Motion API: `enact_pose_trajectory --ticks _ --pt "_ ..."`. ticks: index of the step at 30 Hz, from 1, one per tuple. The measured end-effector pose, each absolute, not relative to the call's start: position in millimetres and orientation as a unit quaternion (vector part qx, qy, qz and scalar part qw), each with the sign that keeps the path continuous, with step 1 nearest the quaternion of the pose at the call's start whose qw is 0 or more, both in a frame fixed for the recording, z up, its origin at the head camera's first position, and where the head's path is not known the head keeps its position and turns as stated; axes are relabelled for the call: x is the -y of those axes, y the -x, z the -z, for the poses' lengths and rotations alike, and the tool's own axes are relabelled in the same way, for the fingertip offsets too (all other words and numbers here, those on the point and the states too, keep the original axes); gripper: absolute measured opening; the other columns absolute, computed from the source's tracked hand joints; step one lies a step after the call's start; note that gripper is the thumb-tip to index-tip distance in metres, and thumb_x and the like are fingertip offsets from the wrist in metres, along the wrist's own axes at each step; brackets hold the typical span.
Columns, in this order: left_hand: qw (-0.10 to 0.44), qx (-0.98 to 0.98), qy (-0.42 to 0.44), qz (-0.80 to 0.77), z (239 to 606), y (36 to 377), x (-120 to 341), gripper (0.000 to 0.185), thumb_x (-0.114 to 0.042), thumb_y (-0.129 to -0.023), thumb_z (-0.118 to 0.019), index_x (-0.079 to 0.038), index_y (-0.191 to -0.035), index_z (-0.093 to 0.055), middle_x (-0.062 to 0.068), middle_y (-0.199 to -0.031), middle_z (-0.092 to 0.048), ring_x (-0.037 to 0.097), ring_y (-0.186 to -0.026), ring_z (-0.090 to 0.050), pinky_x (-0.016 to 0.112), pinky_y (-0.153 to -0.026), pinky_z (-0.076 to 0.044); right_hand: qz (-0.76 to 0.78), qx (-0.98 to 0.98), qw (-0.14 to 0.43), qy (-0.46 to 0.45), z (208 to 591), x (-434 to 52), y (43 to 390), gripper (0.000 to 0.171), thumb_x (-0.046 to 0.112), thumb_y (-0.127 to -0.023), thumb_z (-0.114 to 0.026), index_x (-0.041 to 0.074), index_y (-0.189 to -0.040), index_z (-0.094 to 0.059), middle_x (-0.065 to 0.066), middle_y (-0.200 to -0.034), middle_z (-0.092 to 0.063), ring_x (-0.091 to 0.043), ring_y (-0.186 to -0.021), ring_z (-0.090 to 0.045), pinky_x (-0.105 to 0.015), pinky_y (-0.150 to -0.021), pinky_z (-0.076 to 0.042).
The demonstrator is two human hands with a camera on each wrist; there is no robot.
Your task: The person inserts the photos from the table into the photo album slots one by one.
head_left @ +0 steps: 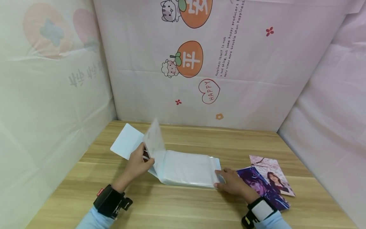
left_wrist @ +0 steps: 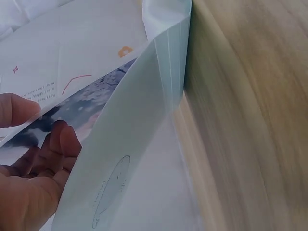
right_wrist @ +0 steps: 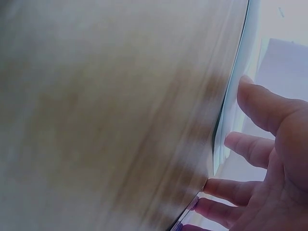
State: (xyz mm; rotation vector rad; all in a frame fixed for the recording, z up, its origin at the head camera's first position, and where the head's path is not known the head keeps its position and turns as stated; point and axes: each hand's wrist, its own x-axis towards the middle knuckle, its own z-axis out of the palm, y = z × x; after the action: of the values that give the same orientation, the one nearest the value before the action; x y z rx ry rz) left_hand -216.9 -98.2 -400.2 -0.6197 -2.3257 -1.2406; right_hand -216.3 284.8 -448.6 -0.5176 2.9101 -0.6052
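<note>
A white photo album [head_left: 186, 168] with clear sleeves lies open on the wooden table [head_left: 183, 206]. My left hand [head_left: 144, 156] pinches one sleeve page [head_left: 154, 140] and holds it lifted upright near the spine. In the left wrist view the thumb and fingers [left_wrist: 62, 144] of the left hand [left_wrist: 38, 130] grip that page [left_wrist: 134, 139], and a dark photo [left_wrist: 91, 101] shows inside it. My right hand [head_left: 221, 178] lies flat with straight fingers on the album's right edge. In the right wrist view its fingers [right_wrist: 250, 144] touch the stack of pages [right_wrist: 231, 120].
Two loose photos lie on the table right of the album: a purple one [head_left: 261, 187] partly under my right wrist and a pink one [head_left: 271, 173] beyond it. The album's white cover [head_left: 125, 144] lies flat at the left. Printed fabric walls [head_left: 200, 63] close in the table on three sides.
</note>
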Motion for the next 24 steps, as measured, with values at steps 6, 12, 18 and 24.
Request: enact_pose_trajectory --ticks 6,12,18,24 --pt "0.212 0.837 0.198 0.464 400 214 104 0.04 0.003 -0.074 -0.063 0.001 -0.11 -0.048 0.007 -0.085 -0.057 0.021 -0.071 -0.059 0.028 -0.057 -0.051 0.202 -0.962 0.065 0.169 449 -285 218 0.06 0.036 -0.084 -0.067 0.004 -0.132 -0.051 -0.031 -0.13 -0.041 -0.049 -0.118 -0.036 -0.064 -0.088 -0.033" --pt "0.194 0.814 0.15 0.526 392 209 108 0.037 0.005 -0.076 -0.063 0.002 -0.111 -0.049 0.012 -0.09 -0.055 0.022 -0.075 -0.056 0.027 -0.059 -0.049 0.203 -0.963 0.071 0.163 448 -284 216 0.06 0.035 -0.085 -0.066 0.005 -0.133 -0.05 -0.031 -0.132 -0.039 -0.049 -0.12 -0.035 -0.065 -0.088 -0.031" --pt "0.194 0.796 0.128 0.56 362 190 107 0.04 0.01 -0.077 -0.059 0.009 -0.115 -0.046 0.019 -0.091 -0.054 0.02 -0.072 -0.053 0.023 -0.056 -0.045 0.202 -0.963 0.071 0.162 444 -283 215 0.059 0.034 -0.085 -0.066 0.004 -0.133 -0.05 -0.031 -0.131 -0.04 -0.049 -0.119 -0.035 -0.065 -0.089 -0.032" --pt "0.199 0.787 0.102 0.576 352 186 113 0.045 0.012 -0.077 -0.055 0.012 -0.121 -0.043 0.019 -0.092 -0.052 0.016 -0.073 -0.053 0.019 -0.057 -0.045 0.202 -0.963 0.068 0.166 444 -283 214 0.059 0.034 -0.084 -0.066 0.004 -0.133 -0.05 -0.032 -0.131 -0.04 -0.05 -0.119 -0.035 -0.064 -0.089 -0.032"
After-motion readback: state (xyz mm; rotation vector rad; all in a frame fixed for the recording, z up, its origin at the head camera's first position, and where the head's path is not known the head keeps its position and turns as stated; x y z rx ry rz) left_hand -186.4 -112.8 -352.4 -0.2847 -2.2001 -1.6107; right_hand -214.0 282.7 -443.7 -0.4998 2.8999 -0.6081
